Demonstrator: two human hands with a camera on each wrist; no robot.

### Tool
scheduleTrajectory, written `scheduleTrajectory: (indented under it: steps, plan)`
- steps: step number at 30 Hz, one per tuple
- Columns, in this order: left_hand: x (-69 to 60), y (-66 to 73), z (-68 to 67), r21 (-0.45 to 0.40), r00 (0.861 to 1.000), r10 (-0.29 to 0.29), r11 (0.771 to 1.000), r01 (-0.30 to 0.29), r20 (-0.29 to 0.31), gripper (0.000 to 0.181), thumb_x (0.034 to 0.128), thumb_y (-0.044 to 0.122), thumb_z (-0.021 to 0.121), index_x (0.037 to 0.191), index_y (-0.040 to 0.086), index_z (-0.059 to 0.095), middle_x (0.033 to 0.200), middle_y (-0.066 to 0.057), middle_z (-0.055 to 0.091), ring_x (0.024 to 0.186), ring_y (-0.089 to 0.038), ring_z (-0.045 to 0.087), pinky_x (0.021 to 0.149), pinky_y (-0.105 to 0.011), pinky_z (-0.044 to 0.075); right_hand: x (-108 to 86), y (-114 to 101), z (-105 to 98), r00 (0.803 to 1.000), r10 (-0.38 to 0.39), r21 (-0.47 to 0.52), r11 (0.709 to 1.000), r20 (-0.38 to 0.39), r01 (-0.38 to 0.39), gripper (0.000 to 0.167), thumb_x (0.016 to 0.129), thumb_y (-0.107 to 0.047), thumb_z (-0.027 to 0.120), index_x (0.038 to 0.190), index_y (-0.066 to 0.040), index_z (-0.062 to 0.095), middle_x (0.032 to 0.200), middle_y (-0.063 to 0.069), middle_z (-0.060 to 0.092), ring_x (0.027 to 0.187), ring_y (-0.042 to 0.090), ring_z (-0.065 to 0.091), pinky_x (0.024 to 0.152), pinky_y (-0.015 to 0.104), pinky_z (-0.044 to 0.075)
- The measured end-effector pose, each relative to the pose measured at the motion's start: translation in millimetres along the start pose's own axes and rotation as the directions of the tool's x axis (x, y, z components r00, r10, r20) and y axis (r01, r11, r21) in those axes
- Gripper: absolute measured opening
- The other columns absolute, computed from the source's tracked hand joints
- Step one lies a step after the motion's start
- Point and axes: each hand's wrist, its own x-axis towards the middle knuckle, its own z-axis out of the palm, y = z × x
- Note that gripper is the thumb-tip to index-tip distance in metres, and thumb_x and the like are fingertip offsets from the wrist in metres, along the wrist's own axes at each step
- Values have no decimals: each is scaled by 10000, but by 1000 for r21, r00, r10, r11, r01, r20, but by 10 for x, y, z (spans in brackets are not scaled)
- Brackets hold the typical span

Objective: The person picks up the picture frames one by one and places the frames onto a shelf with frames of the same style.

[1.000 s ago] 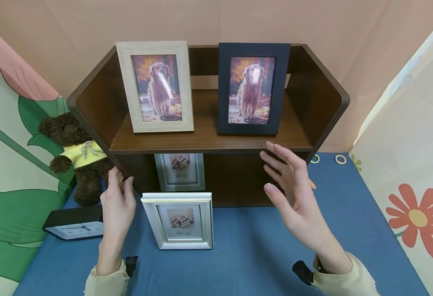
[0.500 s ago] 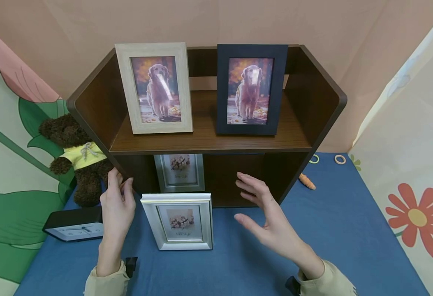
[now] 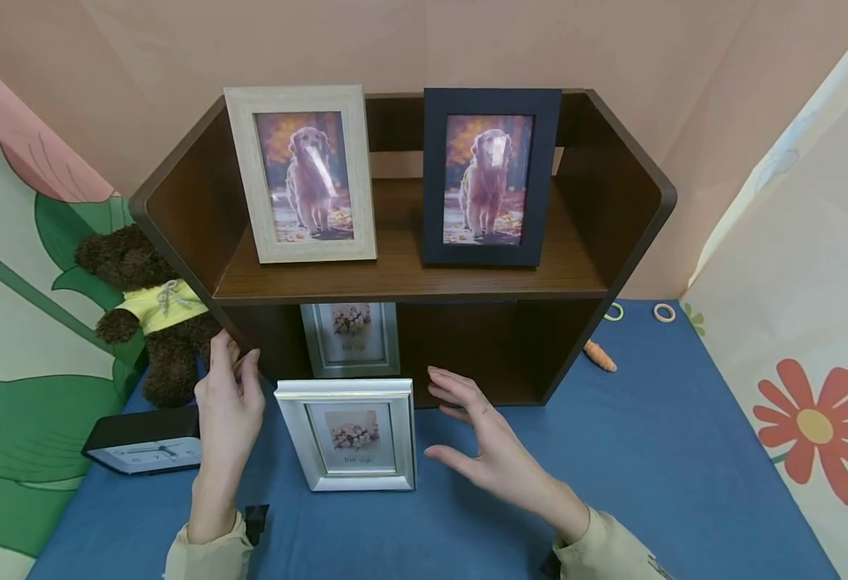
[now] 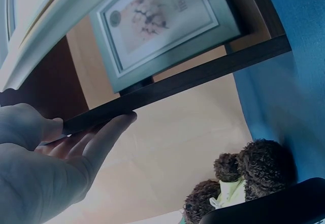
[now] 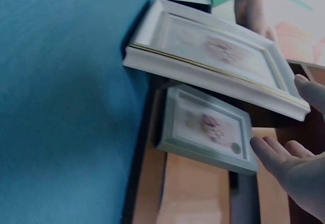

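Note:
My left hand grips the left side panel of a dark brown wooden shelf. In the left wrist view, the thumb and fingers lie on opposite faces of the panel edge. Just right of a silver-white picture frame, my right hand is held with fingers extended and thumb apart. That frame stands on the blue cloth before the shelf. In the right wrist view, the fingertips come close to the frame's corner; contact cannot be told. A grey-green picture frame stands in the lower compartment, partly hidden.
On the top shelf stand a cream picture frame and a navy picture frame. A brown teddy bear and a black clock are at the left. An orange carrot-like piece and two rings lie right.
My right hand has moved left and toward me, from before the shelf's right side to beside the silver-white frame. The left hand has stayed on the panel.

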Motion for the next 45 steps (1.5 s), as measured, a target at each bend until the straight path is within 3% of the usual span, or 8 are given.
scheduleTrajectory:
  steps: [8, 14, 24, 35, 45]
  plan:
    - [14, 4, 15, -9, 1000, 8, 1000, -8, 0, 385, 1065, -102, 557, 1443, -105, 486, 1367, -336, 647, 1054, -535, 712, 902, -669, 540, 23, 90, 146, 996, 62, 12, 998, 63, -63, 1049, 882, 66, 842, 1690, -125, 201, 1663, 178, 339, 1487, 379, 456, 1095, 503, 516]
    - [-9, 7, 6, 11, 1000, -7, 1000, 7, -2, 386, 1064, -103, 559, 1442, -105, 486, 1366, -331, 651, 1056, -521, 718, 863, -645, 558, 18, 131, 241, 995, 57, 14, 998, 83, -58, 1059, 890, 56, 840, 1695, -138, 180, 1651, 179, 352, 1456, 394, 489, 1078, 498, 533]
    - [19, 16, 20, -10, 1000, -6, 1000, 6, 2, 397, 1067, -99, 556, 1457, -100, 481, 1390, -323, 641, 1120, -521, 699, 919, -654, 539, 38, 140, 300, 993, 89, 6, 996, 71, -90, 1064, 887, 77, 834, 1691, -156, 178, 1633, 198, 374, 1384, 409, 557, 1064, 485, 546]
    - [5, 5, -2, -2, 1000, -6, 1000, 6, -4, 384, 1063, -103, 560, 1440, -109, 488, 1368, -335, 648, 1079, -527, 709, 901, -650, 544, 29, 152, 387, 996, 84, -39, 996, 40, -82, 1040, 900, 101, 811, 1687, -155, 180, 1596, 227, 448, 1333, 374, 613, 1009, 409, 585]
    - [-13, 9, 9, 16, 1000, -2, 1000, 2, -4, 376, 1067, -97, 558, 1436, -108, 491, 1350, -329, 660, 1023, -506, 731, 834, -644, 563, 32, 159, 438, 997, 71, -71, 995, -2, -71, 1003, 894, 121, 808, 1647, -142, 200, 1579, 258, 478, 1348, 407, 594, 973, 411, 604]
